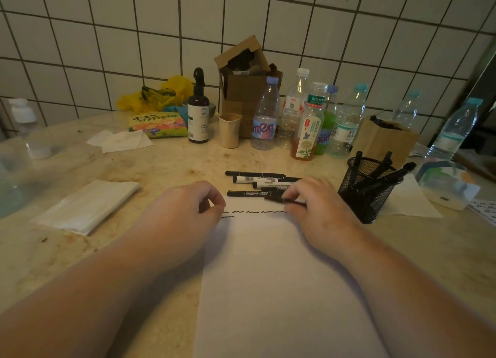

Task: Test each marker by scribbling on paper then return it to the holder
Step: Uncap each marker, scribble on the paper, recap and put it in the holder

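A white sheet of paper (pixel 271 277) lies on the counter in front of me, with a row of black squiggles (pixel 252 212) near its far edge. My right hand (pixel 314 204) pinches a black marker (pixel 279 199) over the paper's far right corner. My left hand (pixel 193 204) rests on the paper's far left corner with fingers curled; whether it holds anything is hidden. Several black markers (pixel 257 181) lie just beyond the paper. A black mesh holder (pixel 367 188) with several markers stands to the right of my right hand.
Plastic bottles (pixel 308 116), a spray bottle (pixel 198 110), a paper cup (pixel 229 130) and a cardboard box (pixel 241 86) crowd the back by the tiled wall. Folded tissues (pixel 86 207) lie at the left. A brown paper bag (pixel 383 140) stands behind the holder.
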Demonstrator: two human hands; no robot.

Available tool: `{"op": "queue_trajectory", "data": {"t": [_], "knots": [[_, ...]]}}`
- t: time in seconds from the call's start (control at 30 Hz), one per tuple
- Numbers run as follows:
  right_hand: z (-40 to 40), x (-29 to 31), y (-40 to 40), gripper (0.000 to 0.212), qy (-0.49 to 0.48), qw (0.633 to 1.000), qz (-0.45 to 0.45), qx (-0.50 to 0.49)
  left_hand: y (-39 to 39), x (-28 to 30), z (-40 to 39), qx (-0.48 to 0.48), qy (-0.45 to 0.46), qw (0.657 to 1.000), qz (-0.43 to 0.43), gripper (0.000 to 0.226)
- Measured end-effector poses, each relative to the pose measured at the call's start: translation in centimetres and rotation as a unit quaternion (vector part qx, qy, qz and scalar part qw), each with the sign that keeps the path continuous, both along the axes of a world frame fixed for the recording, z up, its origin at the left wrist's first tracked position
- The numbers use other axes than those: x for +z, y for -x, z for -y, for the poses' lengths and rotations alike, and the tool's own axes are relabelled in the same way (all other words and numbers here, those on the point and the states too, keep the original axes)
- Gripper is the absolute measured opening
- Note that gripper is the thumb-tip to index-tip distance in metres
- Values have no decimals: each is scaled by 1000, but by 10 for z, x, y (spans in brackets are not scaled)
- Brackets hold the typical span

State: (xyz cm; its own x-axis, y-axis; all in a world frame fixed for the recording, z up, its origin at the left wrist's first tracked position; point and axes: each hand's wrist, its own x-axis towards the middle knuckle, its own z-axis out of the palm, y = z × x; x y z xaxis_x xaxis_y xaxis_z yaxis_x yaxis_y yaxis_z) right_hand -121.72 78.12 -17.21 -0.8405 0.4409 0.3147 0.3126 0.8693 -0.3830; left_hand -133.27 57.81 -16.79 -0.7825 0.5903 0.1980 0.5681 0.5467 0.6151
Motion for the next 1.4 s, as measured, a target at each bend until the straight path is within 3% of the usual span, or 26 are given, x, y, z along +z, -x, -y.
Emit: {"op": "queue_trajectory", "data": {"t": [0.1, 0.2, 0.3, 0.43, 0.57, 0.63, 0.73, 0.8, 0.87, 0.93, 1.0, 1.07, 1.2, 1.4], "knots": [[10, 10, -6, 14, 205, 970, -120, 44, -2, 2, 1, -42, 9, 999, 16, 13], [18, 14, -9, 21, 377, 897, -190, 133, -7, 4, 0, -99, 33, 995, 5, 29], [20, 15, -9, 29, 463, 841, -219, 174, -13, 6, -2, -134, 60, 989, 10, 32], [24, 14, -9, 16, 549, 782, -213, 204, -16, 5, -3, -153, 57, 987, -4, 17], [31, 7, -9, 21, 497, 827, -115, 238, -21, 6, -3, -170, 41, 985, 11, 12], [33, 7, -9, 23, 498, 827, -96, 243, -21, 5, -2, -194, 49, 980, 18, 17], [30, 9, -11, 20, 501, 814, -69, 284, -19, 11, 2, -263, 97, 959, 34, 32], [28, 13, -13, 18, 501, 801, -58, 321, -18, 17, 8, -331, 111, 932, 100, 34], [23, 18, -17, 16, 534, 769, -97, 338, -14, 21, 16, -375, 108, 904, 175, 33], [12, 22, -18, 17, 557, 752, -165, 311, -10, 21, 20, -359, 75, 907, 207, 33], [4, 19, -16, 21, 540, 778, -228, 227, -7, 17, 17, -292, 77, 941, 152, 33], [6, 10, -9, 24, 523, 806, -235, 144, -7, 14, 10, -233, 127, 963, 50, 32], [24, -4, -1, 21, 470, 867, -155, 62, -9, 9, 8, -210, 198, 956, -48, 39], [35, -7, 4, 14, 452, 883, -118, 40, -10, 7, 5, -207, 232, 948, -70, 47]]}}
